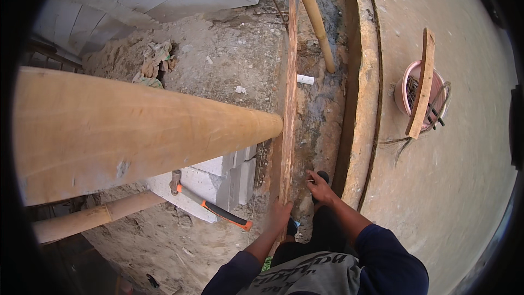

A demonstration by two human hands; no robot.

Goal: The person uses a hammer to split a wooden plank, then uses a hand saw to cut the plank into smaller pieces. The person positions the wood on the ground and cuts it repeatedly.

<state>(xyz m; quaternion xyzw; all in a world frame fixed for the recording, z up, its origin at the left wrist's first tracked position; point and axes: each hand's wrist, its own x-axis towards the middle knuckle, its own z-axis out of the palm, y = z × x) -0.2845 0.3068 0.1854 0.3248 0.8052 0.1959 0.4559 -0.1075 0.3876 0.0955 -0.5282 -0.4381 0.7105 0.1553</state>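
Note:
A long, rough wooden plank [290, 93] runs away from me, standing on edge along a narrow trench. My left hand [278, 216] is closed around its near end. Just right of the plank, my right hand [321, 187] is held in a pinch; something thin seems to stick out at the fingertips, too small to name. A hammer [215, 207] with an orange and black handle lies left of my left hand, its head on pale blocks [202, 183]. No hand touches it.
A thick bamboo pole [147, 131] crosses from the left to the plank. Another bamboo pole [314, 16] stands beyond. On the concrete floor at right, a pink bucket [405, 95] holds nails, with a wood strip [423, 84] across it. A raised concrete edge [364, 87] borders the trench.

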